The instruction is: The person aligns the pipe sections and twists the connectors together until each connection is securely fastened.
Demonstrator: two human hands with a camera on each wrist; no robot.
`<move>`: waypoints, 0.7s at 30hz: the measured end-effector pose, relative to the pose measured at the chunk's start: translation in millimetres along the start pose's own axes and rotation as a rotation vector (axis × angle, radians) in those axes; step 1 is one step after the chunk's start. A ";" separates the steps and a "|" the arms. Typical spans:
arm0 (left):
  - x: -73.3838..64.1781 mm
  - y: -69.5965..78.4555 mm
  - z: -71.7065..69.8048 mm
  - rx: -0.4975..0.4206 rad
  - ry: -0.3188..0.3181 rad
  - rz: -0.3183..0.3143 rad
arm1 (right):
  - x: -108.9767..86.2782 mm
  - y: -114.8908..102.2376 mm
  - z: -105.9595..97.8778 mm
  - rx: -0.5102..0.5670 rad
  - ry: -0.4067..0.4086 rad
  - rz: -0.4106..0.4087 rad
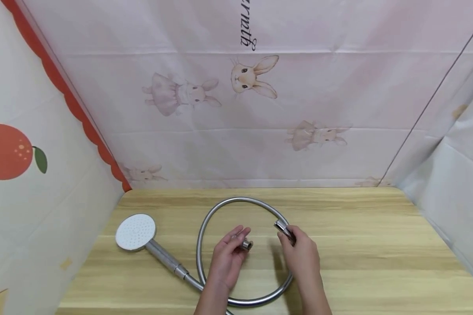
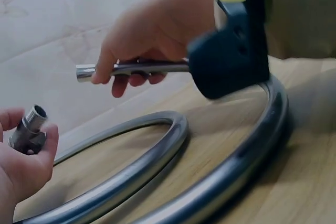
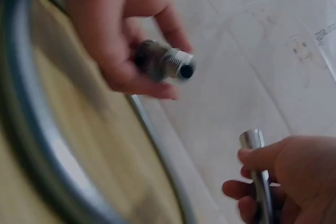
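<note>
Between the fingers and thumb of my left hand is a small metal threaded fitting. Its threaded mouth points away from the palm in the left wrist view. My right hand grips the end of a silver shower hose, its shiny metal connector sticking out past thumb and fingertips. A gap separates this connector from the fitting. The hose loops around beneath both hands on the table. At the left lies a shower head, white spray face up, joined to the hose's other end.
The wooden table extends to both sides of the hands. Behind it hangs a pink sheet printed with rabbits. Printed sheets also flank the table, one with an orange fruit on the left. A dark wrist mount sits at the right wrist.
</note>
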State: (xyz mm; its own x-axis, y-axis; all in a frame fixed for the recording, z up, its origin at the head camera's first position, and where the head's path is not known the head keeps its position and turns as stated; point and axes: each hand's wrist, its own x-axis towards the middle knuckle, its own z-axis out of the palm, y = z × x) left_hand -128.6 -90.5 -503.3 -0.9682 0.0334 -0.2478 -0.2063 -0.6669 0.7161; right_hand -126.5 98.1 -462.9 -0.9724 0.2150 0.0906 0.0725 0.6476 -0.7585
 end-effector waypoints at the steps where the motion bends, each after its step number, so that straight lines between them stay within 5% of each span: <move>1: 0.0 0.5 0.3 0.004 -0.021 -0.001 | -0.2 2.4 2.5 0.010 0.003 0.004; 6: 1.3 1.6 0.8 0.018 -0.065 -0.015 | 0.0 13.2 17.2 0.020 0.052 -0.053; 11: 0.1 2.6 0.5 -0.002 -0.061 -0.064 | -4.9 17.5 34.7 0.002 0.121 -0.247; 16: -0.7 3.8 -0.4 0.014 -0.023 -0.094 | -9.6 19.2 47.9 0.016 0.077 -0.440; 21: 1.0 3.8 -3.0 -0.050 -0.049 -0.074 | -11.9 20.0 52.9 0.001 0.050 -0.516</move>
State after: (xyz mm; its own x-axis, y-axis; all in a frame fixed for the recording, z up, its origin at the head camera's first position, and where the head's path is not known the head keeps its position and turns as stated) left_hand -130.0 -95.3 -502.8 -0.9565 0.1202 -0.2657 -0.2718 -0.6977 0.6629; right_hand -125.2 69.8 -513.3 -0.8698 -0.0976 0.4836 -0.4140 0.6776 -0.6078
